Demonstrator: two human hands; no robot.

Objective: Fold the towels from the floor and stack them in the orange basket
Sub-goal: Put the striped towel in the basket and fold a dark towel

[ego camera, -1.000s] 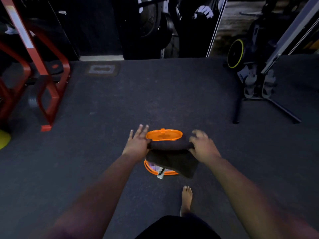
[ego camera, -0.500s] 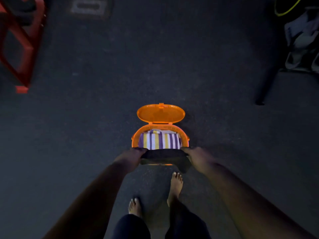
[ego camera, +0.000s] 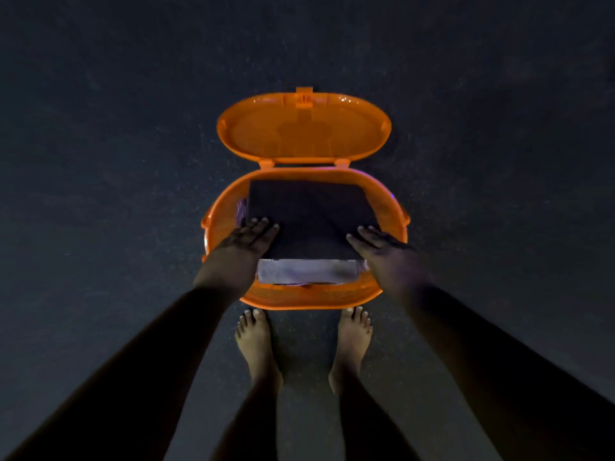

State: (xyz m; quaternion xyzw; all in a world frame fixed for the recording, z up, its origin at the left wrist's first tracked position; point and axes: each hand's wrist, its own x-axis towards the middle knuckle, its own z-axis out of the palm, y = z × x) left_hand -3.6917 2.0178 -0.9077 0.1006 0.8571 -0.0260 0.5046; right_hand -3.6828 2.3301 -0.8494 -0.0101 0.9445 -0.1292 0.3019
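Dark towel [ego camera: 312, 221] being pressed flat inside orange basket [ego camera: 391, 284], folded, lying on top of stack. Left hand [ego camera: 248, 237] being laid on towel's 8 o'clock corner, fingers straight, nothing gripped. Right hand [ego camera: 377, 242] being laid on 4 o'clock corner, fingers likewise straight and flat. Pale towel [ego camera: 307, 271] being left showing beneath, at 6 o'clock edge. Lid [ego camera: 303, 128] being held open at 12 o'clock. Bare feet [ego camera: 254, 341] being planted on dark floor [ego camera: 100, 161] just beside basket at 6 o'clock.
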